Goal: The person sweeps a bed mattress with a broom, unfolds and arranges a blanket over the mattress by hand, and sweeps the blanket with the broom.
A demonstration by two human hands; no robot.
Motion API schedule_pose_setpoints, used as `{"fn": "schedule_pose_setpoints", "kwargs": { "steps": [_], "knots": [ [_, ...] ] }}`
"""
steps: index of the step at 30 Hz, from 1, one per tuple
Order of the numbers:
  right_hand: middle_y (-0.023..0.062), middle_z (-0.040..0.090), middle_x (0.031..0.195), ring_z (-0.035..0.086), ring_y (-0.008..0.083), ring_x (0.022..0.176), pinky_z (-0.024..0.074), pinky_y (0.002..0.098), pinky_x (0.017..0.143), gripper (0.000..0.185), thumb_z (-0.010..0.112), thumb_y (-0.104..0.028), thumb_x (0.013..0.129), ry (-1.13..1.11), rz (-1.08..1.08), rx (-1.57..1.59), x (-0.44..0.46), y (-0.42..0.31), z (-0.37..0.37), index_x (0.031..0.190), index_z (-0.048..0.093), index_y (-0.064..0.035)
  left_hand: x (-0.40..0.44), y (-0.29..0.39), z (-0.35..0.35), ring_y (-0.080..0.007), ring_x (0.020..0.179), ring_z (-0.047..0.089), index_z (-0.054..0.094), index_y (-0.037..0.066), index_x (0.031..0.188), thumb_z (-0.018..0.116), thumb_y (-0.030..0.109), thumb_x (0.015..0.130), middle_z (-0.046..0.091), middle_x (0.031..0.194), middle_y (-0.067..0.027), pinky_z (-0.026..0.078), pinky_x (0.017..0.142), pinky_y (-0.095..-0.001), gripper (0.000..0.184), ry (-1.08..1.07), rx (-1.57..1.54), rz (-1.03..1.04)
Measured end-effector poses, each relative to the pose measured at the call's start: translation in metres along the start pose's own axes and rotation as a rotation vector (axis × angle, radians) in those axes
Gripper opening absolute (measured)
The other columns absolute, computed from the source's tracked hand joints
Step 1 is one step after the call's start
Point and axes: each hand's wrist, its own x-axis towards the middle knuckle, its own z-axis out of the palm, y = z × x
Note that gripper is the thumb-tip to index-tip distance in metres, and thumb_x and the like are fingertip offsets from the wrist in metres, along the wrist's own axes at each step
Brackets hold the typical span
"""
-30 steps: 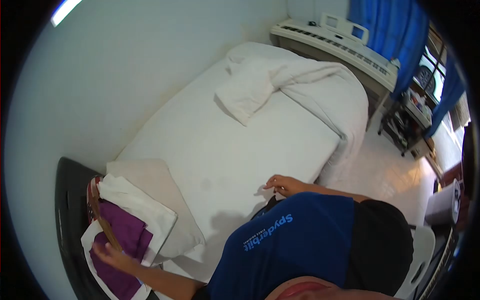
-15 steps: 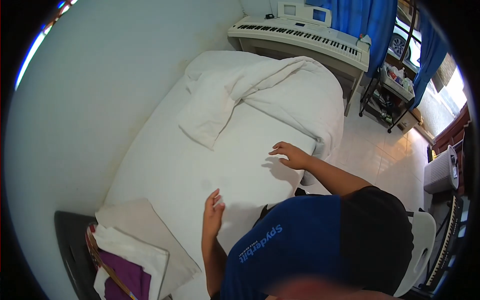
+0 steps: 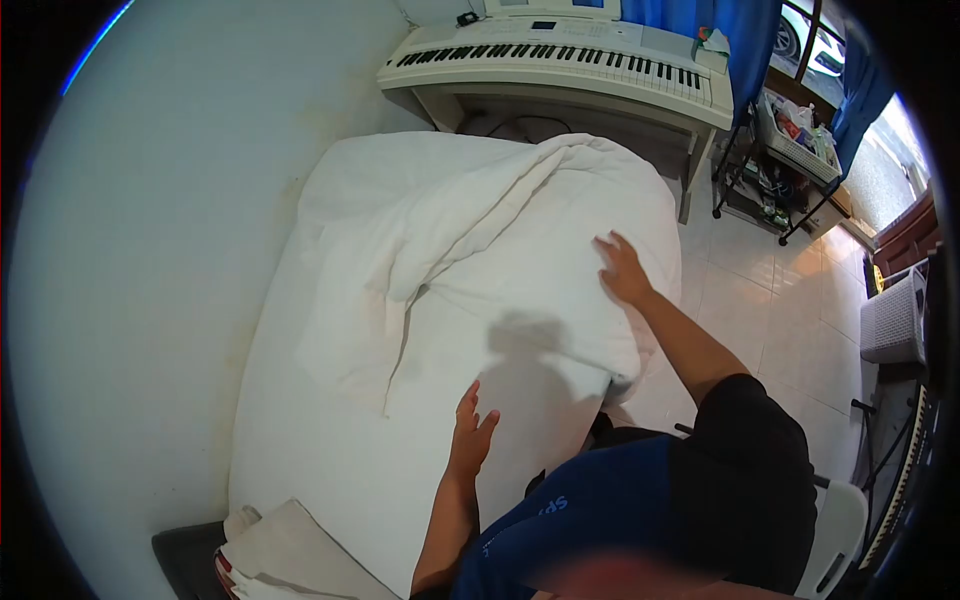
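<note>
White blanket (image 3: 570,230), left hand (image 3: 472,436) and right hand (image 3: 626,276) loosely spread, empty, basket (image 3: 800,160) holding assorted items

Right hand (image 3: 627,275): contact with the blanket (image 3: 570,235) near the right edge of the bed (image 3: 300,445) cannot be told.
Bed's far end: hidden under the blanket.
Pillow (image 3: 297,548), near left corner: cut off by the bottom edge.
Music stand (image 3: 550,8): top cut off.
Shirt lettering (image 3: 553,506): partly hidden.

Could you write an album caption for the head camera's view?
Bare left hand and right hand over a white bed with its rumpled blanket, an electronic keyboard beyond.
</note>
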Motion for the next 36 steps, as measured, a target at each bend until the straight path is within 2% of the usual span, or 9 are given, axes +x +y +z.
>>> {"fn": "schedule_pose_setpoints", "kwargs": {
  "steps": [5, 9, 14, 17, 20, 24, 30, 32, 36],
  "knots": [
    [0.0220, 0.025, 0.126, 0.022, 0.0352, 0.117, 0.0188, 0.0399, 0.098, 0.063, 0.058, -0.020, 0.068, 0.268, 0.192, -0.391, 0.075, 0.098, 0.003, 0.123, 0.030, -0.0076, 0.080, 0.015, 0.022, -0.0241, 0.120, 0.023, 0.024, 0.008, 0.126, 0.045, 0.010, 0.081, 0.028, 0.127, -0.0134, 0.025, 0.095, -0.0341, 0.049, -0.017, -0.107, -0.066],
    [0.0220, 0.022, 0.129, 0.019, 0.0335, 0.120, 0.0192, 0.0370, 0.098, 0.081, 0.062, -0.041, 0.066, 0.271, 0.576, -0.322, 0.100, 0.156, 0.005, 0.128, 0.021, -0.0080, 0.153, 0.029, 0.024, -0.0251, 0.114, 0.032, 0.023, 0.005, 0.124, 0.041, 0.024, 0.083, 0.031, 0.124, -0.0143, 0.029, 0.093, -0.0340, 0.048, 0.017, -0.697, -0.201],
    [0.0226, 0.024, 0.127, 0.021, 0.0320, 0.120, 0.0221, 0.0363, 0.097, 0.080, 0.064, -0.043, 0.062, 0.321, 0.547, -0.161, 0.110, 0.175, -0.007, 0.124, 0.029, -0.0069, 0.239, 0.022, 0.004, -0.0275, 0.103, 0.041, 0.033, 0.002, 0.113, 0.042, 0.038, 0.081, 0.039, 0.113, -0.0142, 0.034, 0.088, -0.0367, 0.049, 0.347, -1.277, -0.350],
    [0.0228, 0.025, 0.126, 0.022, 0.0319, 0.119, 0.0245, 0.0364, 0.095, 0.066, 0.066, -0.039, 0.061, 0.173, 0.467, -0.117, 0.116, 0.185, -0.016, 0.112, 0.042, -0.0047, 0.270, 0.015, -0.019, -0.0293, 0.098, 0.044, 0.036, 0.002, 0.105, 0.042, 0.044, 0.080, 0.041, 0.107, -0.0138, 0.037, 0.085, -0.0420, 0.050, 0.485, -1.257, -0.277],
    [0.0215, 0.033, 0.121, 0.029, 0.0322, 0.114, 0.0254, 0.0371, 0.095, 0.055, 0.066, -0.035, 0.061, 0.128, 0.354, -0.179, 0.122, 0.193, -0.014, 0.102, 0.047, -0.0035, 0.287, 0.013, -0.033, -0.0239, 0.096, 0.046, 0.033, 0.005, 0.114, 0.040, 0.042, 0.081, 0.043, 0.107, -0.0116, 0.038, 0.083, -0.0337, 0.049, 0.681, -1.407, -0.156],
    [0.0189, 0.045, 0.105, 0.041, 0.0325, 0.101, 0.0282, 0.0385, 0.091, 0.042, 0.065, -0.028, 0.062, 0.095, 0.311, -0.185, 0.123, 0.177, -0.021, 0.092, 0.051, -0.0024, 0.295, 0.015, -0.049, -0.0235, 0.100, 0.045, 0.033, 0.007, 0.115, 0.045, 0.036, 0.081, 0.041, 0.113, -0.0101, 0.041, 0.080, -0.0355, 0.046, 0.318, -1.525, 0.338],
    [0.0152, 0.053, 0.076, 0.051, 0.0325, 0.073, 0.0402, 0.0371, 0.071, 0.027, 0.060, -0.016, 0.063, 0.283, 0.088, -0.183, 0.048, 0.130, -0.029, 0.084, 0.052, -0.0029, 0.263, -0.008, -0.123, -0.0279, 0.101, 0.045, 0.032, 0.011, 0.119, 0.053, 0.015, 0.072, 0.043, 0.113, -0.0104, 0.038, 0.086, -0.0442, 0.051, 0.657, -1.160, 0.245],
    [0.0137, 0.053, 0.074, 0.051, 0.0310, 0.069, 0.0419, 0.0340, 0.065, 0.025, 0.059, -0.013, 0.061, 0.106, 0.182, -0.080, 0.012, 0.101, -0.046, 0.083, 0.053, -0.0029, 0.222, 0.017, -0.146, -0.0301, 0.098, 0.046, 0.023, 0.016, 0.122, 0.054, 0.005, 0.068, 0.042, 0.111, -0.0111, 0.041, 0.081, -0.0444, 0.064, 0.888, -0.895, 0.338],
    [0.0110, 0.058, 0.073, 0.057, 0.0208, 0.067, 0.0440, 0.0278, 0.063, 0.023, 0.064, -0.008, 0.056, -0.056, 0.228, 0.293, -0.045, 0.005, -0.075, 0.078, 0.059, -0.0035, 0.160, 0.020, -0.245, -0.0285, 0.096, 0.047, 0.020, 0.016, 0.122, 0.054, 0.000, 0.064, 0.044, 0.108, -0.0107, 0.044, 0.077, -0.0406, 0.069, 0.949, -0.606, 0.339]
  ]
}}
